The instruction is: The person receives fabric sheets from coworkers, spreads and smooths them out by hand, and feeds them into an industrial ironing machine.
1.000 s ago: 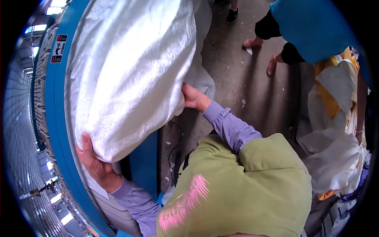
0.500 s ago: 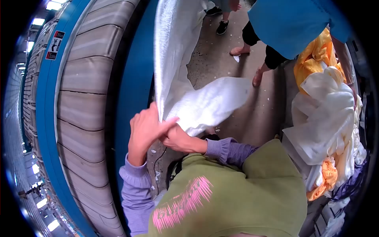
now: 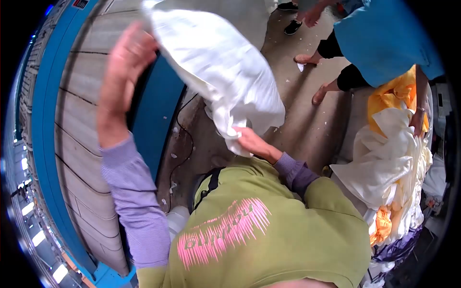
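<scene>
A large white cloth (image 3: 221,57) billows in front of me, its lower end gathered into a bunch. My right hand (image 3: 254,143) is closed around that bunch, just above my green shirt. My left hand (image 3: 128,67) is raised at the left, beside the cloth's upper left edge and over the padded belt. Motion smears its fingers, so whether they grip the edge cannot be made out. The far end of the cloth runs out of view at the top.
A grey segmented padded belt (image 3: 86,144) with a blue frame (image 3: 45,115) runs along my left. A co-worker in a blue top (image 3: 384,43) stands at the right, by piled white cloth (image 3: 379,163) and orange cloth (image 3: 394,96). A black cable (image 3: 192,137) lies on the floor.
My hands, together at the cloth before, are now apart. The left hand has swung up and left; the right has moved right and lower the bunched end. The cloth has spread out and ballooned.
</scene>
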`<state>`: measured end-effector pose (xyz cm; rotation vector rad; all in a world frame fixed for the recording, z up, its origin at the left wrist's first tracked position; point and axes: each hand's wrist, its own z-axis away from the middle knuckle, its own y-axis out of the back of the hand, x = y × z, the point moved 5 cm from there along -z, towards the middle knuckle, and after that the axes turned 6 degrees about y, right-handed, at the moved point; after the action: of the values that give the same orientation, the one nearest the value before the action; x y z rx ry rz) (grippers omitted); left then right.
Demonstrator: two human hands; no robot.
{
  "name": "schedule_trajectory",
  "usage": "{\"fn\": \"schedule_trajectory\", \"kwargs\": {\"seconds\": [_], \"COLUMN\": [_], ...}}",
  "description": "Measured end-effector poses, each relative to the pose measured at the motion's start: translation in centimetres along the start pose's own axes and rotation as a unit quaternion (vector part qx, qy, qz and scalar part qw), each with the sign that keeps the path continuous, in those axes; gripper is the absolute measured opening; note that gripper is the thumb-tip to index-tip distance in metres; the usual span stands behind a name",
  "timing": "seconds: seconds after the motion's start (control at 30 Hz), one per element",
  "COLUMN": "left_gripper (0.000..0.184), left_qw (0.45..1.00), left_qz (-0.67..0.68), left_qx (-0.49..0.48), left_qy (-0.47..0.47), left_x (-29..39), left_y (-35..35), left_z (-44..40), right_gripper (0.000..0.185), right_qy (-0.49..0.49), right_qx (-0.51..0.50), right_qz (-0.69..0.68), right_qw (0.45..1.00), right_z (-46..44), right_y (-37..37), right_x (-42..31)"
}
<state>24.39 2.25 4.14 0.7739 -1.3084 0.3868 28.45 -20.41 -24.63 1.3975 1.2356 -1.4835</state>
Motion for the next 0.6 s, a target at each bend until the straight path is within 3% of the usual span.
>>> {"fn": "schedule_trajectory", "kwargs": {"seconds": [0.03,0.07,0.1,0.13,0.2,0.27,0.33,0.4,0.47,0.5,0.53,0.6], "left_gripper": [0.059,0.056,0.057,0.069,0.086,0.091,0.076,0.058,0.043,0.041,0.039,0.037], "left_qw": [1.000,0.993,0.981,0.968,0.959,0.977,0.977,0.970,0.948,0.931,0.913,0.856], "left_qz": [-0.012,-0.056,-0.024,-0.037,-0.122,-0.186,-0.157,-0.070,-0.091,-0.082,-0.074,-0.121], "left_qx": [-0.003,-0.074,-0.158,-0.161,-0.168,-0.083,0.004,0.170,0.293,0.339,0.384,0.482], "left_qy": [0.024,0.066,0.112,0.188,0.194,0.066,0.143,0.161,0.088,0.104,0.119,0.142], "left_x": [-1.5,-4.1,-5.8,-7.8,-9.9,-11.2,-10.9,-13.2,-16.9,-17.3,-17.3,-16.5], "left_y": [-0.8,-0.8,-1.6,-1.8,-2.4,-1.9,-0.1,2.7,6.3,8.1,9.8,13.0], "left_z": [1.7,3.4,5.9,8.6,13.0,16.3,19.5,23.2,28.2,30.6,32.8,36.9], "right_gripper": [0.025,0.027,0.029,0.031,0.038,0.036,0.033,0.033,0.027,0.028,0.030,0.032], "right_qy": [-0.070,-0.183,-0.167,-0.149,-0.150,-0.109,-0.085,0.043,0.045,0.214,0.385,0.522], "right_qx": [-0.023,-0.005,0.029,0.063,0.024,-0.018,-0.084,-0.109,-0.241,-0.283,-0.266,-0.225], "right_qz": [-0.104,-0.053,-0.073,-0.093,-0.173,-0.172,-0.088,-0.067,0.000,0.138,0.257,0.348], "right_qw": [0.992,0.982,0.983,0.982,0.973,0.979,0.989,0.991,0.969,0.925,0.845,0.746], "right_z": [-1.3,-2.0,-2.8,-3.8,-5.6,-6.7,-7.4,-7.3,-6.7,-5.7,-4.4,-2.7], "right_y": [-0.5,-0.6,-1.1,-1.8,-4.7,-8.7,-13.4,-18.8,-23.9,-26.8,-29.5,-33.4], "right_x": [-3.6,-2.9,-5.3,-7.4,-8.1,-11.9,-11.3,-13.4,-14.7,-14.5,-14.3,-14.0]}}
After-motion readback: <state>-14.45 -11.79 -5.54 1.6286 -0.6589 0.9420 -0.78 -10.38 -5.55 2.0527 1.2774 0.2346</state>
